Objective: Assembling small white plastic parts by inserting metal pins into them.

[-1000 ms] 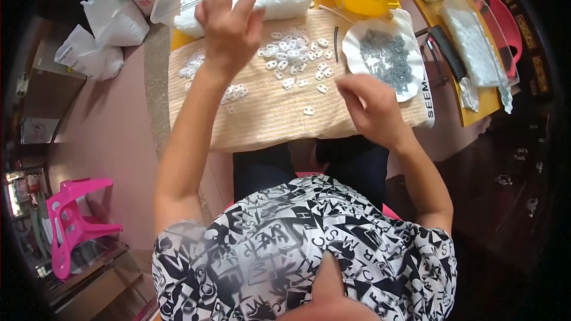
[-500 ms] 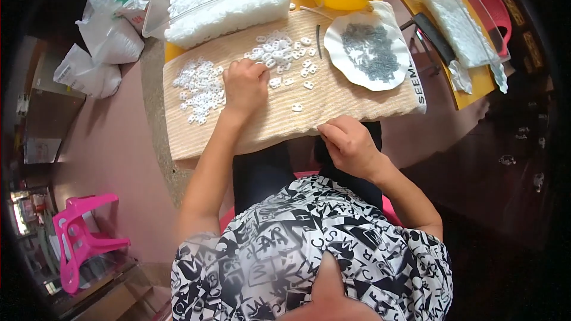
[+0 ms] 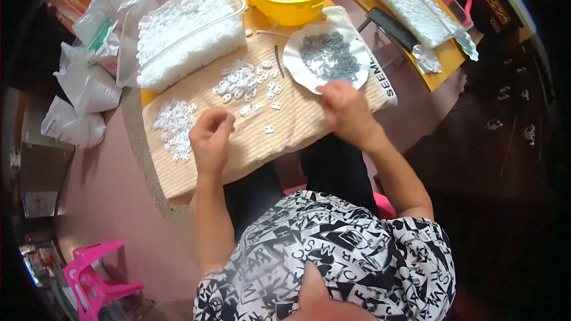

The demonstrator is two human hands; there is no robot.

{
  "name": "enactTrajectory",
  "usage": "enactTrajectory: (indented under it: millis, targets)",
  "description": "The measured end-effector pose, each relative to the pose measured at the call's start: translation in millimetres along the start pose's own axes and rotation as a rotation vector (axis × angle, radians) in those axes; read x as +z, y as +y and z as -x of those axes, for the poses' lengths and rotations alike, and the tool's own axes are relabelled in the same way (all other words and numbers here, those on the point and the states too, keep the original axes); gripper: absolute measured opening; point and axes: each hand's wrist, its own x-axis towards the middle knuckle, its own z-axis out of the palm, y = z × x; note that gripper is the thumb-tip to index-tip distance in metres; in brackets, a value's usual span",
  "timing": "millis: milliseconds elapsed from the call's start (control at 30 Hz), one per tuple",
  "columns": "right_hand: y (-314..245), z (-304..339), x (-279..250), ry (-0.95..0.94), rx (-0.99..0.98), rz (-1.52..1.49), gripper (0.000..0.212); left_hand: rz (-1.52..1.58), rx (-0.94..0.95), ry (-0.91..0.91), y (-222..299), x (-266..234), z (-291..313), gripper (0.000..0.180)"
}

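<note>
My left hand (image 3: 210, 142) is raised over the striped cloth (image 3: 253, 153), its fingers pinched together; whatever is between them is too small to make out. Close by it lies a heap of small white two-holed plastic pieces (image 3: 172, 128). A second heap of white pieces (image 3: 239, 80) lies farther back, with several strays to its right. My right hand (image 3: 348, 113) is at the near rim of a wavy white plate (image 3: 292, 56), fingers bunched and blurred. Small dark grey parts (image 3: 333, 53) fill the plate, and what the right fingers hold is hidden.
At the back left, a clear tub (image 3: 122, 59) brims with white pieces. Beside it stands a yellow basin (image 3: 285, 9). A side table at right bears a bag of white pieces (image 3: 410, 12). White bags (image 3: 86, 80) and a pink stool (image 3: 98, 285) are on the left.
My left hand has drawn back toward me from the middle heap. My right hand has risen from the cloth's front edge to the plate. The whole view has shifted and turned.
</note>
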Motion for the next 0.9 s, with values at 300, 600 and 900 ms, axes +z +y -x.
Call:
enactTrajectory:
  millis: [300, 600, 900]
  targets:
    - [73.4, -38.4, 14.3, -0.222, 0.151, 0.2, 0.01, 0.287, -0.069, -0.056, 8.3, 4.9, 18.8, 0.013]
    - [78.0, -50.8, 21.0, -0.15, 0.219, 0.063, 0.009, 0.305, -0.086, -0.063, 5.4, 4.2, 18.4, 0.014]
    - [11.2, -41.1, -6.0, -0.111, 0.859, -1.477, 0.012, 0.595, -0.203, -0.189, 19.2, 26.4, 39.8, 0.021]
